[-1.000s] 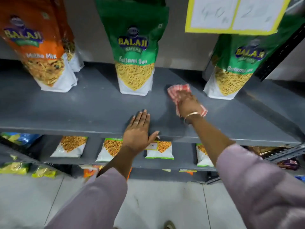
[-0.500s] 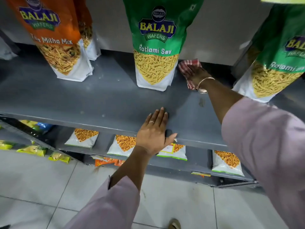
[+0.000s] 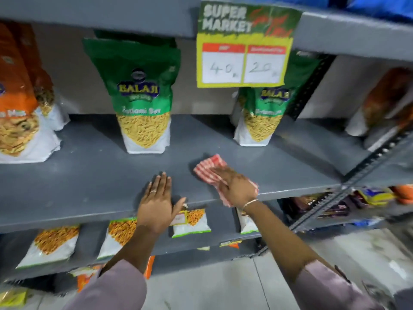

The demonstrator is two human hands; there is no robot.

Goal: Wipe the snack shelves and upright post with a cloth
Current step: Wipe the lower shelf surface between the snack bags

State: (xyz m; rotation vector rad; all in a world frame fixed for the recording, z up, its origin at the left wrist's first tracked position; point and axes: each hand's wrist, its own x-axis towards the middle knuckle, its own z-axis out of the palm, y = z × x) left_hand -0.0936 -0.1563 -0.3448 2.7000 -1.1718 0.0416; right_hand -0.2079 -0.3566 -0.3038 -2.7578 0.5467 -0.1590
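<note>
Red-and-white striped cloth [image 3: 211, 170] spread flat on the grey shelf [image 3: 89, 175], near its front edge and right of centre, one corner hanging just over the lip. Pinned there under the right hand [image 3: 234, 186], palm down, fingers stretched out across the fabric rather than curled round it; thin bangle at the wrist. Left hand [image 3: 156, 204] just beside, apart from the cloth, palm flat on the bare shelf with fingers straight and close together, thumb splayed over the front edge, ring on one finger; holding nothing. Pale mauve sleeves on both forearms. Behind the hands, upright against the back panel: green Balaji snack bag [image 3: 143, 104] left of the cloth, second green bag [image 3: 261, 117] to the right and partly hidden by a hanging price card [image 3: 244, 44] marked 40 and 20 beneath "Super Market". Orange snack bags [image 3: 15, 121] at the far left of the same shelf, blurred. Dark perforated upright post [image 3: 310, 86] rising behind the second green bag, a slotted grey post [image 3: 366, 168] slanting down at the shelf's right end. One shelf lower, small snack packets [image 3: 48, 245] lying flat in a row. Light tiled floor [image 3: 201, 287] below.
</note>
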